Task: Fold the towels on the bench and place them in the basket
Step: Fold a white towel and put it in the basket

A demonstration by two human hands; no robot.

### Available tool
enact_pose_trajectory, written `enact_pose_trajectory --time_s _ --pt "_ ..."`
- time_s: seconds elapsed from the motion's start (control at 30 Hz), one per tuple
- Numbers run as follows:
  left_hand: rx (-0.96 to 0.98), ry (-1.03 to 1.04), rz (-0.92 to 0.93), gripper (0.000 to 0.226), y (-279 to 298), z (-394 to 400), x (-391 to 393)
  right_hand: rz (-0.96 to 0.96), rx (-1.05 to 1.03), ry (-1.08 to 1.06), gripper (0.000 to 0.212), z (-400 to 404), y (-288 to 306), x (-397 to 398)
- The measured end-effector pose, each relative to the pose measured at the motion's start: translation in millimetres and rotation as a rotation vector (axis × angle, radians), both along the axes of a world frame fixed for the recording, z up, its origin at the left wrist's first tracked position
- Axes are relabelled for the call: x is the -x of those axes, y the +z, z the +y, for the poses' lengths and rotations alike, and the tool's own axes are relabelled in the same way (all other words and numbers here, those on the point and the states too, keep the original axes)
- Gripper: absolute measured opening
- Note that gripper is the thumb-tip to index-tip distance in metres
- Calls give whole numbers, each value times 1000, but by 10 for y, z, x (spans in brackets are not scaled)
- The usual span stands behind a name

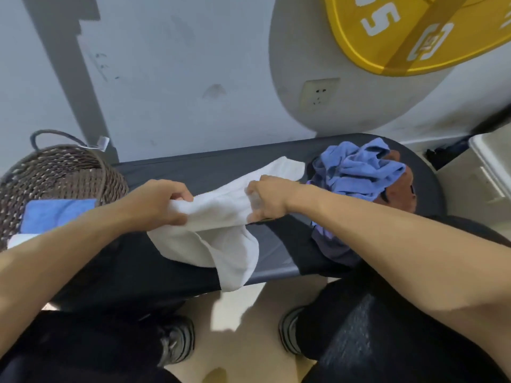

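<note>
A white towel (221, 217) lies across the dark bench (193, 167), one end drooping over the front edge. My left hand (163, 203) grips its left part, and my right hand (268, 200) grips the cloth near its middle. To the right on the bench sits a crumpled heap of blue towels (356, 170) over a brown one (398, 194). The woven basket (55, 172) stands at the left end, holding a folded blue towel (55, 214) with a white one (19, 240) showing below it.
A grey wall with a socket (318, 94) rises behind the bench. A white box (489, 158) stands at the far right. A yellow disc (414, 31) hangs at top right. My legs and shoes (177, 341) are below the bench on a pale floor.
</note>
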State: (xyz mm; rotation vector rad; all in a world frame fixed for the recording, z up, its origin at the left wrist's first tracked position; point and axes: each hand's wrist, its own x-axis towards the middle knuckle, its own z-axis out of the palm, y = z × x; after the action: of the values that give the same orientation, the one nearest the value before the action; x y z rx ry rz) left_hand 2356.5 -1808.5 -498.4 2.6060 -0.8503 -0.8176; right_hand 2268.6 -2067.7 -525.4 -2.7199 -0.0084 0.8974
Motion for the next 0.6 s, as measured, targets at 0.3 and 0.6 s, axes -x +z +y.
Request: enact_pose_trajectory --time_s 0.3,0.6 --pt "-236 -25 -120 15 -281 545 39 -145 29 24 32 118 -379 -76" --pt "234 -96 -109 46 -185 39 352 -293 -317 -38 30 424 25 -53"
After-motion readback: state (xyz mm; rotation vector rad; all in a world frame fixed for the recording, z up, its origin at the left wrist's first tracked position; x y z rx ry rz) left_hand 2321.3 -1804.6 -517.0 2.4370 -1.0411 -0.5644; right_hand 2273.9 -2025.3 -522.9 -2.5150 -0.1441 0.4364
